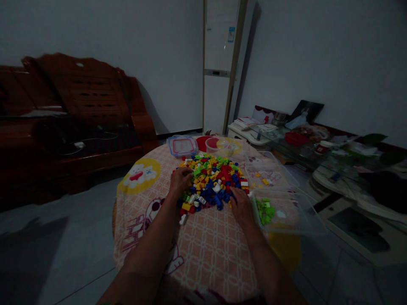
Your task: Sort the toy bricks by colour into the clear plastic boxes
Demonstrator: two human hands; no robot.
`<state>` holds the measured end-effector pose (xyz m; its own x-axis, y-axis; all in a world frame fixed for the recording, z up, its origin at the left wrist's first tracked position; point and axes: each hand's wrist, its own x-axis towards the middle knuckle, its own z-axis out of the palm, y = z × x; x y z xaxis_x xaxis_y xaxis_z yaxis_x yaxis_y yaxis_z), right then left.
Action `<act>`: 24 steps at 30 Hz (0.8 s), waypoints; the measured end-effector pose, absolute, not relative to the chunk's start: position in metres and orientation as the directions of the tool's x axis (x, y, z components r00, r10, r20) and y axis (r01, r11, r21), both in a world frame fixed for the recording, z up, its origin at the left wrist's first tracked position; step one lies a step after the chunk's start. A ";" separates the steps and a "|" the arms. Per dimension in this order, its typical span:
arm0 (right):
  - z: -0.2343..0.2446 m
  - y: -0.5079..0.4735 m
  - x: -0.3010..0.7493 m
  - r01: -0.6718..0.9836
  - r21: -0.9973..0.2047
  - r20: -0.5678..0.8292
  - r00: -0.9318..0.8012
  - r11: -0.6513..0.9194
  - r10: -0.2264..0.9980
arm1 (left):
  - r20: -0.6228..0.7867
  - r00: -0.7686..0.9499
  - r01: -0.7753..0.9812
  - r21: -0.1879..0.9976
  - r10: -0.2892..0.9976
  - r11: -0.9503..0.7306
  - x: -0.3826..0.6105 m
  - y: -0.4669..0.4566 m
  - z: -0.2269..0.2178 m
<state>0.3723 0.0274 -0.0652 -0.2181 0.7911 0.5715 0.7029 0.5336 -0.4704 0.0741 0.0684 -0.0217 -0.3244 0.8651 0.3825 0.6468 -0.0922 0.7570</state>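
A heap of toy building bricks [206,180] in red, yellow, blue, green and white is spread over a round table. My left hand [181,182] is at the heap's left edge, fingers bent together over the bricks; anything between the fingertips is hidden. At the near right side of the heap, my right hand [241,206] reaches in among blue and red bricks. Its thumb and fingers are a little apart, and I see nothing held. Right of that hand, a clear plastic box [291,224] contains green bricks [265,211]. Behind it, another clear box [282,171] has a few yellow bricks [265,181].
A patterned cloth [213,250] covers the table. At its far side are a blue-rimmed lid [182,146] and a round clear tub [216,145]. A cluttered glass-topped stand [295,148] is to the right, and a wooden sofa [89,106] stands at the left.
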 end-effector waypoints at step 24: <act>-0.067 0.028 0.371 0.687 -0.488 0.574 -0.212 0.538 0.791 | 0.396 -0.173 0.619 0.756 0.902 -0.212 0.102 0.066 0.001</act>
